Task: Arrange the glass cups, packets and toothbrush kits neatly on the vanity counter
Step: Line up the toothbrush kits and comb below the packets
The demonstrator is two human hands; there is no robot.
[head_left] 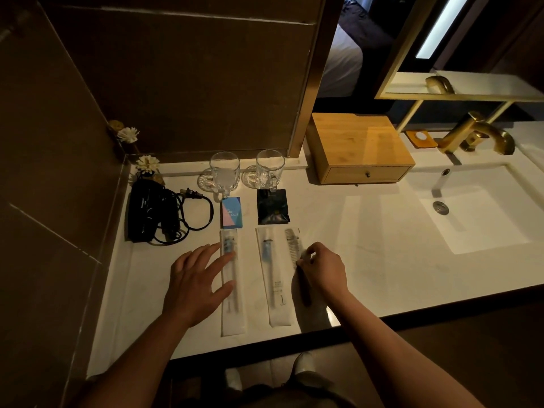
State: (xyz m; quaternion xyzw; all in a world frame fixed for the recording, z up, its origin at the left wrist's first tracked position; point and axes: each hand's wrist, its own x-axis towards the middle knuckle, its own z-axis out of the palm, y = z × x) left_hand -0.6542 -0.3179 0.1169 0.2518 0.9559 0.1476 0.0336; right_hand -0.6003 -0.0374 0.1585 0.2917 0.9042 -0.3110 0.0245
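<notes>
White marble surface, smooth and pale. Two clear glass cups with handles stand at the back on glass coasters. Two flat packets sit just in front: a blue-and-pink one and a glossy black one. Nearer, two long white toothbrush kits lie parallel, with a comb sleeve beside the right kit. Left hand, fingers spread flat, rests against the left kit. Right hand, fingers pinched on the blurred comb sleeve.

Left hand splayed, right hand pinching.
</notes>
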